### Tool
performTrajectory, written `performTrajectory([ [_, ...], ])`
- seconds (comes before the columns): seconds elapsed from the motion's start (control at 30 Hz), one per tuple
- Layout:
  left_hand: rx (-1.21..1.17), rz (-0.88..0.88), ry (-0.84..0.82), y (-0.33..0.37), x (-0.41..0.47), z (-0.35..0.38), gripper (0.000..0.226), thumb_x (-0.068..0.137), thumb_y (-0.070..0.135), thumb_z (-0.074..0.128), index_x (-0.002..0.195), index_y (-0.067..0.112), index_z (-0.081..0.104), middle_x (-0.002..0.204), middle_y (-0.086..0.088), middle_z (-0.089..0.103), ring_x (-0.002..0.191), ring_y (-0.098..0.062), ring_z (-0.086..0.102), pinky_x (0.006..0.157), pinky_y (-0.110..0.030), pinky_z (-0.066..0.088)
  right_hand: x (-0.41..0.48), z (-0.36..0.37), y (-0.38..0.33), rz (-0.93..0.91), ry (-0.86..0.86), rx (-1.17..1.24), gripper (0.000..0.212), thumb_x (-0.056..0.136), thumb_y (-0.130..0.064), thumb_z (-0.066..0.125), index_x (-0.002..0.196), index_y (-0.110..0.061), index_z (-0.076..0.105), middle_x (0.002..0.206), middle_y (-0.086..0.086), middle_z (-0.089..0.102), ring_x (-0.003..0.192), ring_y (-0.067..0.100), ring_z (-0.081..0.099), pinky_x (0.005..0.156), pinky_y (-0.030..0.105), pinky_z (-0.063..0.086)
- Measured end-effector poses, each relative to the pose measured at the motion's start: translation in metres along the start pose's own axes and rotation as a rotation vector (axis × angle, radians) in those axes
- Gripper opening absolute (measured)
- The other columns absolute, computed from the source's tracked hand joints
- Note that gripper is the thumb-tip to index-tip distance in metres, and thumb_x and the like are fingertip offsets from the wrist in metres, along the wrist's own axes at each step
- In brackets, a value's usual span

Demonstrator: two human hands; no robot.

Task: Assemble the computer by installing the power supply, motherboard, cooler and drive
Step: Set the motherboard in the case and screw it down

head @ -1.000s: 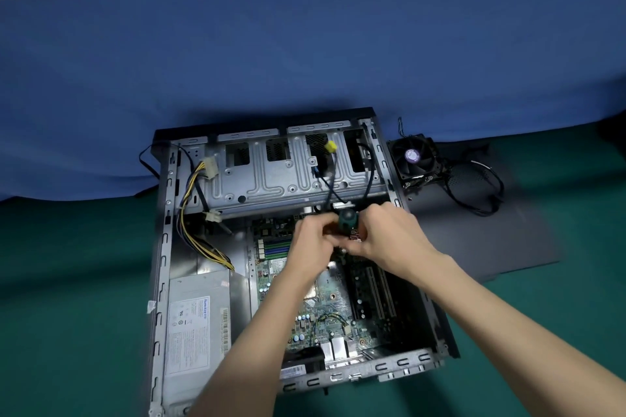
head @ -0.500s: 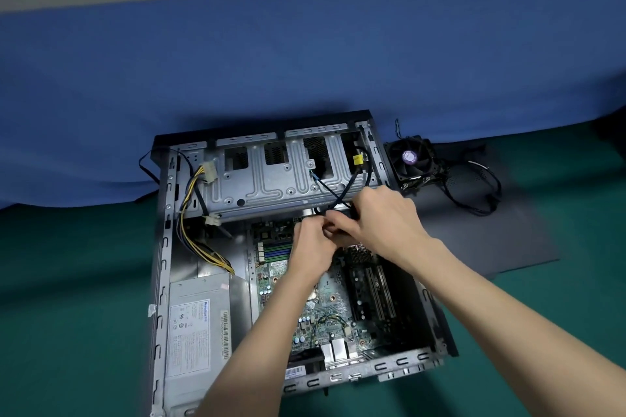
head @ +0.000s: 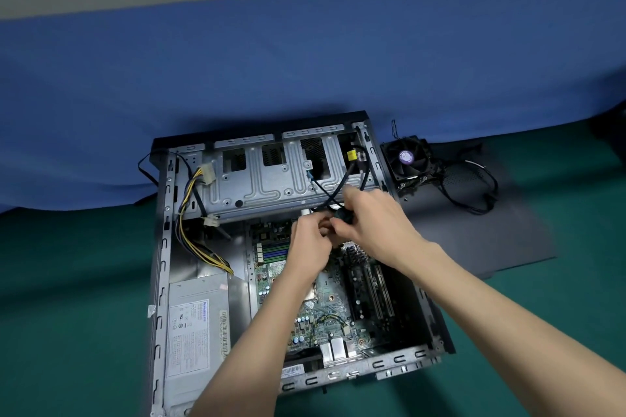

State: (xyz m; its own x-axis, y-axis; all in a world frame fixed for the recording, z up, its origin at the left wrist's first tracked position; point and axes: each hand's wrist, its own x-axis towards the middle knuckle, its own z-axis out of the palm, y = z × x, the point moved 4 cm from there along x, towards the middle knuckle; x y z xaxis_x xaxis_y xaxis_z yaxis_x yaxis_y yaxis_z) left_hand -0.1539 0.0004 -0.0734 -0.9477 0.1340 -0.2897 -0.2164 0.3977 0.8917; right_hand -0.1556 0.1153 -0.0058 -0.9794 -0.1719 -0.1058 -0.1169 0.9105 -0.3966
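Case (head: 158, 281) lies open on green table (head: 67, 315). Power supply (head: 196, 325) sits in near-left corner, motherboard (head: 327, 308) beside it. Cooler (head: 406, 159) is outside, right of case, not yet fitted. Hands meet at board's far edge, under metal cage (head: 264, 186). Right hand (head: 372, 220) has fingers curled round end of black cable (head: 342, 183). Left hand (head: 310, 243) seems to pinch same end, partly hidden. Best: line plug up first, press straight, route slack away from cooler's place.

Left hand (head: 310, 247): bare, knuckles showing.
Right hand (head: 376, 223): bare, broad back in view.
Left forearm (head: 257, 332): bare along all its visible length.
Right forearm (head: 501, 308): bare from wrist to frame edge.
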Motion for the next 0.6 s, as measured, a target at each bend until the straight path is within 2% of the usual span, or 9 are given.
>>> performTrajectory([
  [0.07,-0.014,-0.011,-0.003,0.001,-0.003,0.002,0.053,0.071,-0.022,0.053,0.065,0.029,0.064,0.07,0.01,0.067,0.071,-0.005,0.063,0.066,-0.022,0.053,0.001,0.0,0.002,0.065,0.02,-0.045,0.039,0.089,-0.046,0.059,0.079,-0.015,0.039,0.069,0.001,0.043,0.068,0.027,0.041,0.059,0.034,0.029],
  [0.13,-0.021,-0.009,-0.003,-0.002,-0.003,0.005,0.052,0.073,-0.022,0.051,0.064,0.027,0.064,0.071,0.005,0.067,0.073,-0.009,0.061,0.07,-0.028,0.052,-0.001,0.0,0.004,0.098,0.038,-0.104,0.043,0.086,-0.052,0.058,0.077,-0.015,0.039,0.065,-0.002,0.04,0.067,0.026,0.04,0.057,0.034,0.03],
  [0.2,0.022,0.008,-0.02,-0.004,0.0,0.007,0.046,0.076,-0.019,0.049,0.065,0.022,0.067,0.078,-0.002,0.068,0.08,-0.015,0.061,0.075,-0.031,0.049,-0.002,0.0,0.005,0.055,0.043,-0.067,0.039,0.085,-0.048,0.062,0.086,-0.015,0.042,0.066,-0.002,0.046,0.068,0.028,0.048,0.057,0.035,0.035],
  [0.27,0.041,-0.001,-0.032,-0.007,0.003,0.008,0.042,0.077,-0.02,0.045,0.079,0.011,0.073,0.091,-0.011,0.07,0.094,-0.024,0.064,0.085,-0.037,0.053,-0.004,0.002,0.006,0.005,0.024,-0.022,0.031,0.088,-0.04,0.061,0.09,-0.014,0.044,0.072,0.004,0.053,0.076,0.034,0.056,0.06,0.038,0.042],
  [0.33,0.004,0.019,-0.019,-0.005,0.001,0.008,0.038,0.078,-0.021,0.049,0.088,0.007,0.074,0.087,-0.007,0.072,0.089,-0.021,0.068,0.084,-0.034,0.055,-0.003,0.003,0.009,0.039,0.029,-0.004,0.032,0.091,-0.039,0.058,0.083,-0.012,0.041,0.072,0.006,0.049,0.08,0.037,0.056,0.06,0.038,0.038],
  [0.43,-0.072,0.026,-0.04,0.0,-0.004,0.01,0.036,0.08,-0.022,0.049,0.086,0.004,0.073,0.083,-0.006,0.073,0.083,-0.016,0.069,0.082,-0.03,0.056,-0.001,0.002,0.012,0.097,0.038,0.01,0.041,0.09,-0.046,0.059,0.077,-0.012,0.04,0.063,0.001,0.043,0.072,0.035,0.051,0.057,0.036,0.031],
  [0.53,-0.045,0.013,-0.039,-0.004,-0.001,0.004,0.043,0.08,-0.021,0.047,0.078,0.015,0.071,0.082,-0.003,0.072,0.083,-0.015,0.068,0.082,-0.032,0.056,-0.002,0.002,0.011,0.065,-0.001,0.074,0.039,0.086,-0.047,0.064,0.079,-0.014,0.044,0.067,0.003,0.053,0.07,0.031,0.053,0.058,0.037,0.041],
  [0.6,-0.033,-0.001,-0.063,-0.007,-0.002,0.004,0.039,0.078,-0.016,0.058,0.075,0.021,0.07,0.082,-0.004,0.071,0.082,-0.016,0.067,0.079,-0.033,0.056,-0.004,0.004,0.011,0.086,-0.016,0.074,0.037,0.087,-0.045,0.062,0.075,-0.014,0.046,0.069,0.004,0.053,0.074,0.031,0.055,0.062,0.038,0.044],
])
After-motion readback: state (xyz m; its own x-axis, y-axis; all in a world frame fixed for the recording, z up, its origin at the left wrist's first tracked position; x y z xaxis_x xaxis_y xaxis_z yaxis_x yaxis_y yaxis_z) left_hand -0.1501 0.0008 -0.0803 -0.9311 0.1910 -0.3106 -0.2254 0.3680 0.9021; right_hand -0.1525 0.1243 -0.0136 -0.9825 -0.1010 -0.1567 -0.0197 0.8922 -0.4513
